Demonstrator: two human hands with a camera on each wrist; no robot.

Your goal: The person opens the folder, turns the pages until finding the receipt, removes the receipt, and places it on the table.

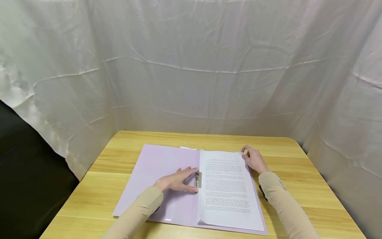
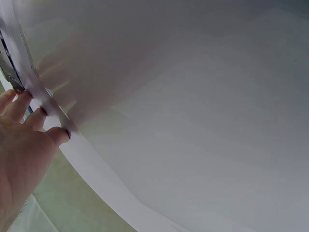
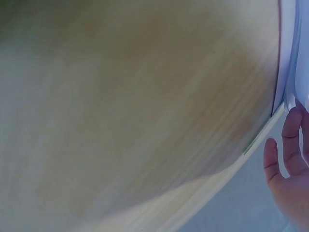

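A light purple folder (image 1: 167, 159) lies open on the table. On its right side rests a stack of printed paper (image 1: 226, 186), its left edge beside the metal clip (image 1: 198, 180) near the fold. My left hand (image 1: 178, 181) reaches over the left cover, thumb and fingers spread at the two ends of that clip; the left wrist view shows this hand (image 2: 29, 145) at its left edge. At the far right corner of the sheets, my right hand (image 1: 253, 160) pinches the paper. Part of the same hand (image 3: 292, 179) appears at the right wrist view's edge.
The wooden table (image 1: 298, 179) has rounded far corners. A small white edge (image 1: 188, 148) sticks out behind the folder's far side. Pale cloth (image 1: 209, 83) hangs behind the table and along both sides, with a dark area (image 1: 27, 172) at the left.
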